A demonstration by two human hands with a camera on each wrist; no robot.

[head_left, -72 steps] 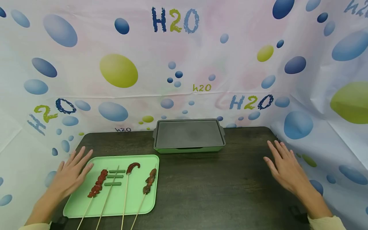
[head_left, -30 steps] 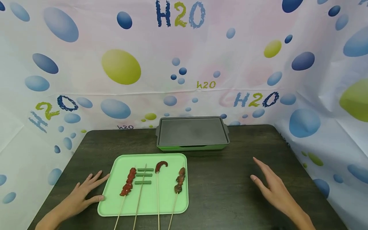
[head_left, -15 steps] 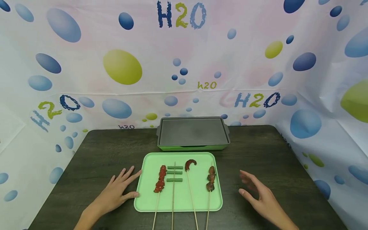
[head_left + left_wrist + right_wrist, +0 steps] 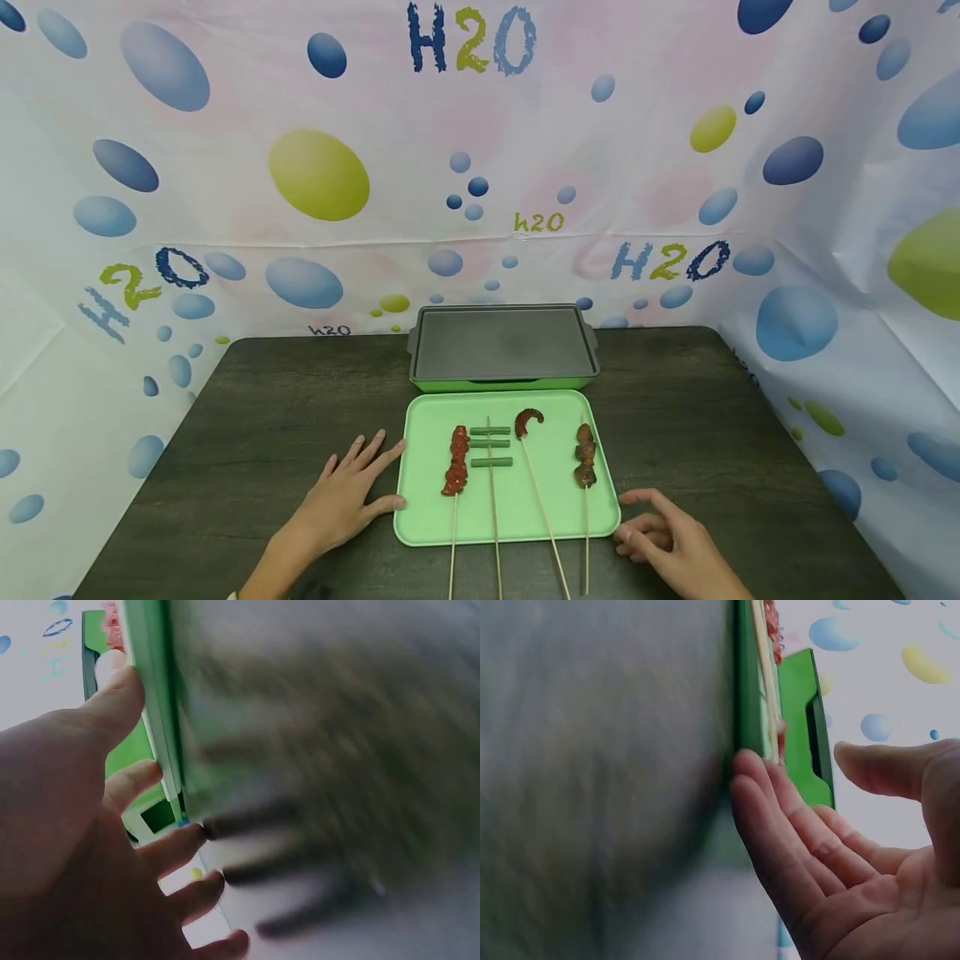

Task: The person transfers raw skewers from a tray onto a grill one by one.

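A light green tray [image 4: 427, 517] lies on the dark table, bearing skewers whose sticks jut over its front edge. From left to right they carry red glazed chunks [image 4: 455, 462], three green pieces [image 4: 491, 462], a curled octopus tentacle [image 4: 527, 422] and browned chunks [image 4: 585, 457]. My left hand [image 4: 337, 504] has its fingers spread, with thumb and index finger at the tray's left edge. My right hand [image 4: 675, 542] touches the tray's right edge near the front corner with loosely bent fingers. In the right wrist view its thumb stands apart from the tray rim [image 4: 746, 690].
Right behind the tray stands a green electric grill [image 4: 506, 385] with a flat grey plate [image 4: 506, 342] on top. A patterned curtain [image 4: 420, 192] hangs behind the table and along its sides. Dark tabletop [image 4: 300, 400] extends on both sides of the tray.
The tray with its skewers has slid right and slightly back, up to the front of the grill. My left hand moved along with it; my right hand came in to its right edge.
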